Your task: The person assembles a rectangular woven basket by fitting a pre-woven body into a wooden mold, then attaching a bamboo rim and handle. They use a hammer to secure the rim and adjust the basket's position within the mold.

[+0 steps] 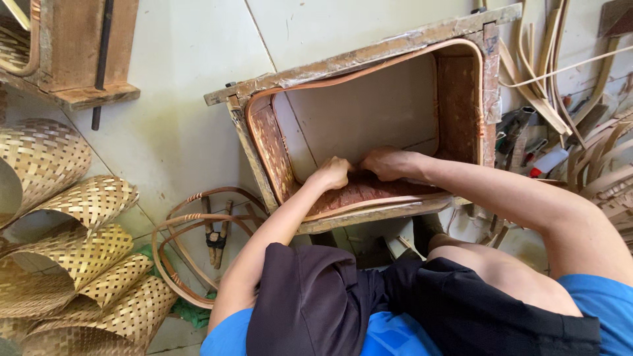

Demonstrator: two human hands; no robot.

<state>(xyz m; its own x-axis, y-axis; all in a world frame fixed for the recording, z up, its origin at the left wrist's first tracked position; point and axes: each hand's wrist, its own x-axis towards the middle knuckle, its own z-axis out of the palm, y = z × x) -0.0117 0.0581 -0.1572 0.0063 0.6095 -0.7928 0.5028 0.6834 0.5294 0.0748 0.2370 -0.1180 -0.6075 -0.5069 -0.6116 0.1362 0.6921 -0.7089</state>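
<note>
Looking down from head height, a person in a blue shirt and dark shorts sits over a square wooden frame (369, 56) with worn, chipped edges, resting on pale floor tiles (171, 132). Lining the frame's inside is a woven mat (270, 151) of fine reddish-brown strips, bent around rounded corners and edged by a smooth tan rattan band (369, 66). Through the open middle, bare tile shows.

Both hands meet at the near inner wall of the frame. The left hand (331, 173) is curled into a loose fist, fingers closed and pressed on the woven mat. The right hand (386, 163) lies just beside it, almost touching, fingers bent down onto the same weave; whether it pinches a strip cannot be told.

To the left, several curled sheets of golden basket weave (72, 250) lie stacked, springy and checkered. Between them and the frame lie hoops of rattan (191, 224), partly wrapped with cord, with a small dark clamp (215, 238) inside. At right, long flat cane strips (547, 72) and assorted tools lean in a jumble. At top left is another wooden frame (79, 46).
</note>
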